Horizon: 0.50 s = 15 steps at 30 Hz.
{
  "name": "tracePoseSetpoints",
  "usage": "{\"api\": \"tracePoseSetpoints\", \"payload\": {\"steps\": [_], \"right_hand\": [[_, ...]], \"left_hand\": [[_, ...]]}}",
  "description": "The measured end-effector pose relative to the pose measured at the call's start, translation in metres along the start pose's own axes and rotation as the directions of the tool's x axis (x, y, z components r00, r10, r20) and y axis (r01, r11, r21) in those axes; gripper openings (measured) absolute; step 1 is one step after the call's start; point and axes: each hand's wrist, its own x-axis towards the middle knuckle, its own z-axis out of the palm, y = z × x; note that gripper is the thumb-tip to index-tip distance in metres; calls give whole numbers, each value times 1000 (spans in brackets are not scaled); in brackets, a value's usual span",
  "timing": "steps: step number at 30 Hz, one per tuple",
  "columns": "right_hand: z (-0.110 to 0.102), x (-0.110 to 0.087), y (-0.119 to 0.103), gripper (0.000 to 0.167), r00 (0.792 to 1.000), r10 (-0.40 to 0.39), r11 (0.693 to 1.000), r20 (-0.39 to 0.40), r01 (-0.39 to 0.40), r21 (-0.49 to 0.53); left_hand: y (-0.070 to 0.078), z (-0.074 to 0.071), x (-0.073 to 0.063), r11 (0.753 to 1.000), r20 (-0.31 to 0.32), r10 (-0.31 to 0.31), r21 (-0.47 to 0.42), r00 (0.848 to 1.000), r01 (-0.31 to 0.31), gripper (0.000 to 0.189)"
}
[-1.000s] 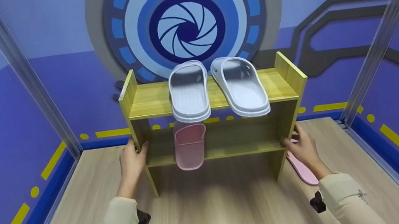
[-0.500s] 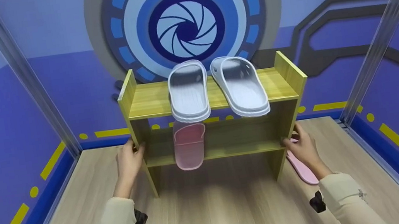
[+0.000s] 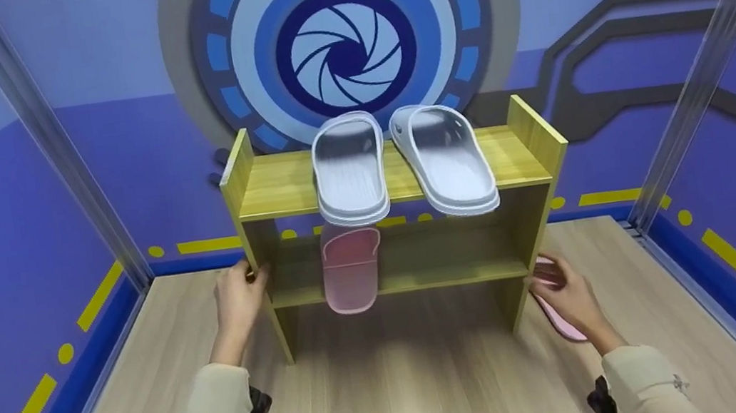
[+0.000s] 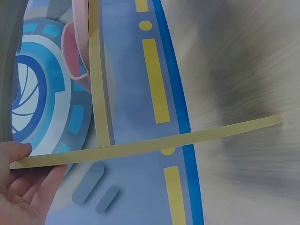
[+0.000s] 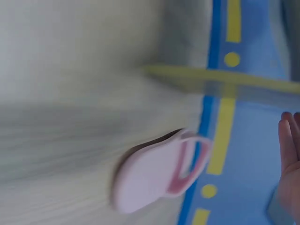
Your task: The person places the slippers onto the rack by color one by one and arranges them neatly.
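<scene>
A small yellow wooden shoe rack [image 3: 452, 270] stands on the wood-grain surface. My left hand [image 3: 237, 300] grips its left side panel; in the left wrist view the thumb and fingers pinch the panel edge [image 4: 140, 143] from both faces. My right hand [image 3: 567, 294] is beside the right panel, over a pink slipper [image 5: 150, 171] lying on the surface. In the right wrist view the fingers [image 5: 287, 140] are fairly straight and apart from panel and slipper. Another pink slipper [image 3: 352, 284] sits on the lower shelf. Two pale grey clogs [image 3: 351, 180] stand on the top shelf.
Behind the rack rises a blue patterned wall [image 3: 120, 184], with side walls at left and right. Metal posts [image 3: 74, 168] mark the back corners. The wood-grain surface [image 3: 402, 396] extends in front of the rack.
My right hand has let go of the rack's right panel and moved down and slightly right, over the pink slipper. The left hand still grips the left panel; rack and clogs stay in place.
</scene>
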Motion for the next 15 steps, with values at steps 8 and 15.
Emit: {"api": "tracePoseSetpoints", "payload": {"steps": [8, 15], "right_hand": [[-16, -25, 52, 56, 998, 43, 946, -47, -56, -319], [-18, -39, 68, 73, 970, 241, 877, 32, -204, -434]], "left_hand": [[-1, 0, 1, 999, -18, 36, 13, 999, -36, 19], [-1, 1, 1, 1000, -23, 29, 0, 999, -29, 19]]}}
